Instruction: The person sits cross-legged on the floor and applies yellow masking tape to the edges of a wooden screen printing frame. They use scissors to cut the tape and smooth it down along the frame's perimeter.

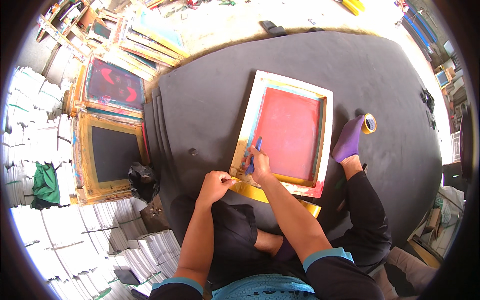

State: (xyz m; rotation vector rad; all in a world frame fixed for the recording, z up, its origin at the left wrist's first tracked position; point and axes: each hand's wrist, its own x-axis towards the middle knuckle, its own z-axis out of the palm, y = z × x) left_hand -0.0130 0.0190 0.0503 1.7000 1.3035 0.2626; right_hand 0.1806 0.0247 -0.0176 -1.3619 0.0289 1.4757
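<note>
While the left hand (pixel 217 186) pinches 1 end of a yellow strip (pixel 257 193) at the near-left corner of the red screen (pixel 291 132), thumb and finger together, the right hand (pixel 259 164) is curled around a blue tool (pixel 250 167) (its kind is hard to tell) over the screen's left side. The pinch appears meant to steady the strip, which runs along the near edge; the tool seems kept in the grip to save putting it down. The strip reaches rightward from the left hand and passes under the right forearm (pixel 296 218). The screen lies on a grey mat (pixel 210 100), ahead and right of the left hand.
</note>
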